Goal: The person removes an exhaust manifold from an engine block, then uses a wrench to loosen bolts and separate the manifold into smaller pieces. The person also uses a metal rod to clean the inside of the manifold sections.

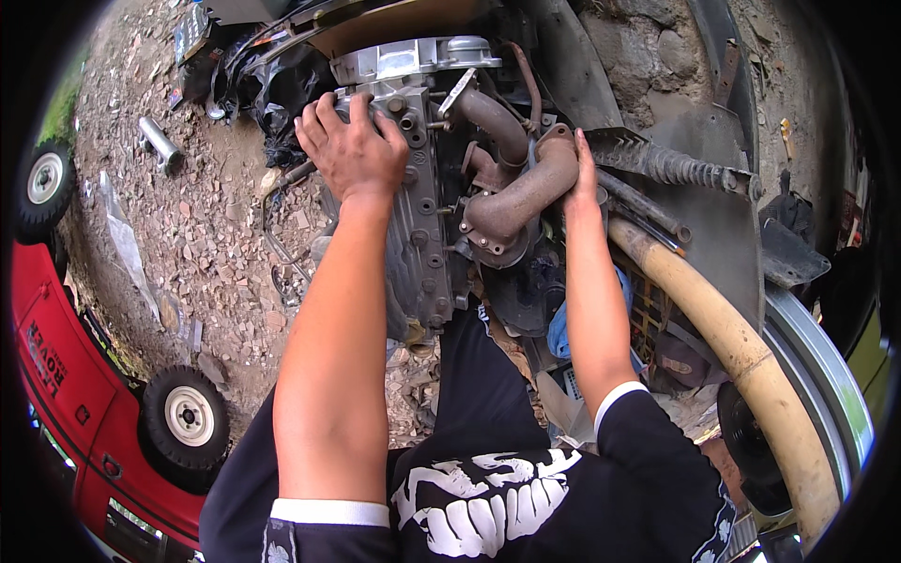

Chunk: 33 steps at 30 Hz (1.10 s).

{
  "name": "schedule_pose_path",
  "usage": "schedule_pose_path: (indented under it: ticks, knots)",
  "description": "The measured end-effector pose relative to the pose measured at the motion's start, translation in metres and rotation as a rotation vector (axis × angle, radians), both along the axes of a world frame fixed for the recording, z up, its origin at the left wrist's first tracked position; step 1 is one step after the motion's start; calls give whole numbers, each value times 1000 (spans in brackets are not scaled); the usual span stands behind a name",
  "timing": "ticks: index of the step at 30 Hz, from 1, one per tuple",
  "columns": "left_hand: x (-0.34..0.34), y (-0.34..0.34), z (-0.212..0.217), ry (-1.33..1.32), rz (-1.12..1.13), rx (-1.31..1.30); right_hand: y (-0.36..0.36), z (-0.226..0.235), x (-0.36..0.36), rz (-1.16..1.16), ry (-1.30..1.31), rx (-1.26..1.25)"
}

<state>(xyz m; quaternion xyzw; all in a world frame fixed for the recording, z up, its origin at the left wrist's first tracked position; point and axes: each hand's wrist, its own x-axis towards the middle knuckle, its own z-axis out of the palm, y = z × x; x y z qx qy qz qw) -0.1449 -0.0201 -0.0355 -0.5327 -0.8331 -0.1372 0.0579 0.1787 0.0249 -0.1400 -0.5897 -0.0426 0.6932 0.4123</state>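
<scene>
A grey metal engine block stands in front of me, with bolt heads and round holes along its edge. My left hand lies on top of it, fingers spread and slightly bent over its far part. On the block's right side is a rusty brown exhaust manifold with curved pipes and flanges. My right hand is pressed around the outer side of its thick pipe; some of its fingers are hidden behind the metal. Between manifold and block are studs, and a gap shows there.
Rubble covers the ground at left, with a metal cylinder on it. A red vehicle stands at far left. A bamboo pole, a ribbed rubber boot and sheet metal panels crowd the right. Black plastic lies behind.
</scene>
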Motion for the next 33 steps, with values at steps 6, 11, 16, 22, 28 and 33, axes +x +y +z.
schedule_pose_path:
  ticks: [6, 11, 16, 22, 28, 33]
  knots:
    - [2, -2, -1, 5, 8, -12, -6, -3, 1, -13, 71, 26]
    - [-5, -7, -4, -9, 10, 32, -7, 6, -14, -68, 26, 39]
    - [3, 1, -7, -83, -33, 60, 4, -18, 21, 42, 56, 70]
    - [-5, -4, -5, -63, -59, 55, -3, -9, 8, 23, -11, 18]
    - [0, 0, -2, -63, -35, 39, 17, 2, 26, 351, -269, 61]
    - [-1, -1, 3, -22, -27, -28, 74, 32, 15, 951, -312, 102]
